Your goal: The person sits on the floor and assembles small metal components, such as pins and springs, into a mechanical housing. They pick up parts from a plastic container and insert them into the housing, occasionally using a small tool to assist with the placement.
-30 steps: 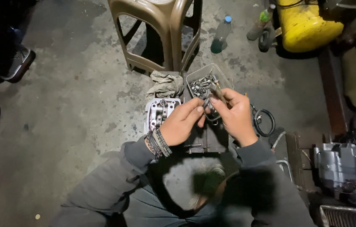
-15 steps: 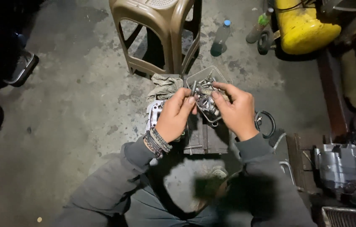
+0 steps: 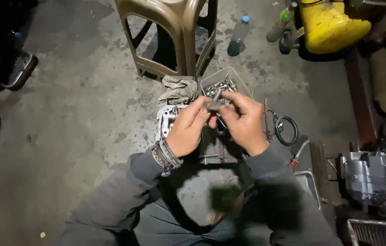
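My left hand and my right hand meet in front of me, fingertips pinching a small metal part between them. The part is held just above a clear plastic tray full of bolts and other small metal pieces. Under my left hand lies a silver engine cylinder head on the concrete floor. A dark metal block sits below both hands. I wear grey sleeves and braided bracelets on the left wrist.
A tan plastic stool stands ahead, with a crumpled rag at its foot. A plastic bottle and a yellow machine are at the upper right. A black cable loop, a grey engine casing lie right.
Both hands have lifted slightly and drawn closer together over the tray, now pinching the small metal part between the fingertips instead of handling pieces down in the tray.
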